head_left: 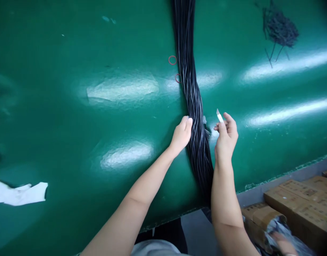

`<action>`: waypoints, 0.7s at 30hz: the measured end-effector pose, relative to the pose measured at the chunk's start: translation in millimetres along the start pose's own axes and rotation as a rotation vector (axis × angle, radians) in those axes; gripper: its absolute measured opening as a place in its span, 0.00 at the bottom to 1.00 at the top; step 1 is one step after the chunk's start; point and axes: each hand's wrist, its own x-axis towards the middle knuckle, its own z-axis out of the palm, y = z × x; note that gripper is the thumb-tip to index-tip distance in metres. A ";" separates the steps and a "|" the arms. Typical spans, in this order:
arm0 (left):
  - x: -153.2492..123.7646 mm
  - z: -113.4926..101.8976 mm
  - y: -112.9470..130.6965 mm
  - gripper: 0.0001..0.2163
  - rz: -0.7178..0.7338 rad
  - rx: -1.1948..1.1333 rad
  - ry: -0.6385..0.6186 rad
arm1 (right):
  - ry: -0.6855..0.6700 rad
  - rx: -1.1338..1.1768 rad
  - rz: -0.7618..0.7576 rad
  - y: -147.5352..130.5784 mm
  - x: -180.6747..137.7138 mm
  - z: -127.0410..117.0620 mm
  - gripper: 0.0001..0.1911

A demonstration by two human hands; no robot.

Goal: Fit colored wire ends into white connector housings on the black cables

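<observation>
A long bundle of black cables [196,149] runs from the top of the view down to the front edge of the green table. My left hand [181,135] is closed on the bundle's left side, thumb on top and the other fingers partly hidden. Just right of the cables, my right hand [227,133] holds a small white-handled knife [219,116] between thumb and fingers. Its blade points up and away, apart from the cables. A bit of clear film [204,120] sticks out at the bundle's right edge. Two red rings, one a full loop [172,60], lie along the left edge.
On the green table [72,135], a pile of short black pieces [282,30] lies at the far right. A white glove-like cloth [25,193] rests at the left. Cardboard boxes [299,199] stand beyond the right edge, where another person's hand [282,243] is near clear plastic.
</observation>
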 end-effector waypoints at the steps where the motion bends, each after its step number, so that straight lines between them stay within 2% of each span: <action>1: 0.0 0.6 -1.8 0.15 0.017 -0.053 0.022 | 0.012 0.042 -0.003 -8.7 -7.8 1.0 0.20; 3: -3.2 -6.5 -6.4 0.15 0.006 -0.210 0.053 | 0.005 0.076 0.023 -27.6 -32.1 3.8 0.18; 5: -12.5 -31.5 -12.3 0.17 -0.039 -0.382 0.137 | -0.072 0.099 0.105 -42.8 -63.8 7.2 0.17; 8: -44.1 -102.3 -24.3 0.21 -0.060 -0.547 0.402 | -0.329 0.170 0.287 -50.0 -108.2 19.7 0.21; 10: -75.9 -157.1 -33.2 0.19 -0.079 -0.587 0.555 | -0.507 0.227 0.366 -46.2 -127.8 42.1 0.24; 12: -107.7 -205.2 -41.5 0.15 -0.120 -0.587 0.661 | -0.641 0.282 0.386 -42.7 -139.8 81.3 0.28; 15: -136.6 -259.7 -51.0 0.10 -0.154 -0.572 0.811 | -0.799 0.344 0.358 -50.6 -151.7 164.5 0.30; 18: -137.5 -301.3 -53.1 0.11 -0.114 -0.577 0.919 | -0.944 0.375 0.271 -73.4 -161.1 248.2 0.32; 20: -130.0 -324.8 -51.7 0.15 -0.065 -0.567 0.951 | -1.008 0.366 0.189 -87.7 -166.7 287.7 0.34; 21: -126.6 -334.8 -51.4 0.17 -0.050 -0.556 0.962 | -1.028 0.349 0.145 -92.6 -169.7 299.8 0.35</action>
